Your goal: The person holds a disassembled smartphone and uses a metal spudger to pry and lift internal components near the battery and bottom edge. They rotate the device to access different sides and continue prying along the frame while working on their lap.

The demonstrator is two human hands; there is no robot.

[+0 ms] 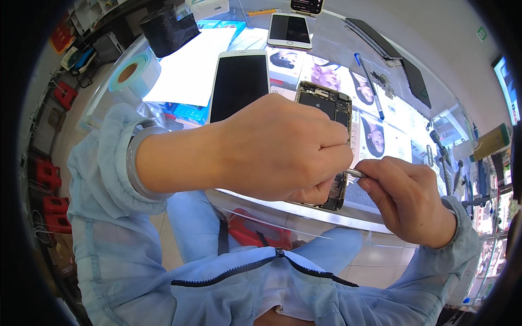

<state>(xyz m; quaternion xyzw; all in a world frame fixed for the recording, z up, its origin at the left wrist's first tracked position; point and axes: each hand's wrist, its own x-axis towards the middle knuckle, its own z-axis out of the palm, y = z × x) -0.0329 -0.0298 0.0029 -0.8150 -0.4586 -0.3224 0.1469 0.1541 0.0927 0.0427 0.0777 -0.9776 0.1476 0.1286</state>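
An opened phone (pixel 341 111) lies on the glass counter, its inner boards and battery bare. My left hand (pixel 288 146) is closed above it, back of the hand up, covering much of its middle. Whatever those fingers grip is hidden beneath them. From the right, my right hand (pixel 408 198) pinches a slim metal tool (pixel 355 173) between thumb and index finger. The tool's far end disappears by my left fingers, so its exact kind does not show. Left of the opened phone is a white-framed phone screen (pixel 239 84), dark and partly behind my left hand.
Farther back lies a white phone (pixel 290 31). A blue pen (pixel 370 87) rests beside a pile of small parts (pixel 384 85). Dark flat panels (pixel 416 81) line the right side. At left are a label roll (pixel 133 73), a white sheet (pixel 190 68) and a black container (pixel 167 33).
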